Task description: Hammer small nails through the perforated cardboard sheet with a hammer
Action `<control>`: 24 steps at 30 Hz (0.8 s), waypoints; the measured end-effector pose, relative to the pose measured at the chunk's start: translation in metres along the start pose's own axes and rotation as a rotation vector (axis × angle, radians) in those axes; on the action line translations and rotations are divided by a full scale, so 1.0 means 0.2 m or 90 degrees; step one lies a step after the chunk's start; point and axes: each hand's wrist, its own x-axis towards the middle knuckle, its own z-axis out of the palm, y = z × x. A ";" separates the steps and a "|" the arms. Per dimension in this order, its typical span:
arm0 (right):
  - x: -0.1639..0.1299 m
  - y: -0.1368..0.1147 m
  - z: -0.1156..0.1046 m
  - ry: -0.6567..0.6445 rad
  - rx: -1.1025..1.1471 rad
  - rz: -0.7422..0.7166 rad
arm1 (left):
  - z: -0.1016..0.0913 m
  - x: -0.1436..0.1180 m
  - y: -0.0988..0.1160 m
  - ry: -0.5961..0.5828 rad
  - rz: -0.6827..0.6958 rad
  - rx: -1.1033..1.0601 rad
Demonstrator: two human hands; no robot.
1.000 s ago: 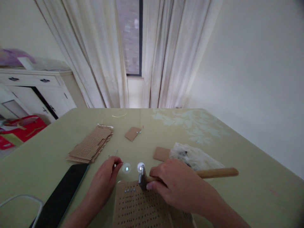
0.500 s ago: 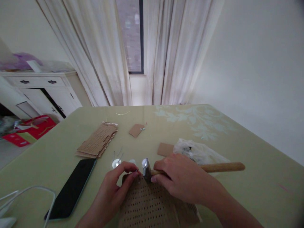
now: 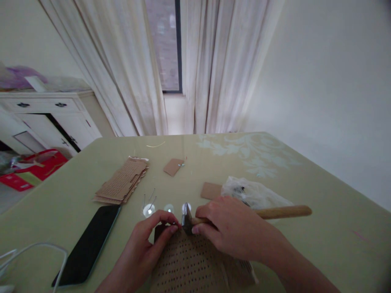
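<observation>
Right hand [image 3: 226, 230] grips hammer [image 3: 244, 215] near head, at 3 o'clock of left hand [image 3: 146, 244]. Left fingertips pinch probably small nail at far edge of perforated cardboard [image 3: 189, 264]. Most holes look unfilled.

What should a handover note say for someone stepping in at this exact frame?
Left hand: fingertips pinched at the far edge of the perforated cardboard; whatever they pinch is too small to tell.
Right hand: gripping the hammer close to its head, which sits at that same edge.
Nearby: two loose nails, cardboard stack, phone, plastic bag.
Done: cardboard positioned, hammer in hand.
Left: not judgeable here.
</observation>
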 end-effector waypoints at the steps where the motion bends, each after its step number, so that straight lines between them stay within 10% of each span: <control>1: 0.00 0.00 0.00 0.000 -0.002 -0.001 | 0.00 0.00 0.00 -0.001 0.012 0.001; 24: -0.02 0.01 -0.03 0.020 -0.023 -0.011 | 0.00 0.01 0.02 -0.030 0.149 0.023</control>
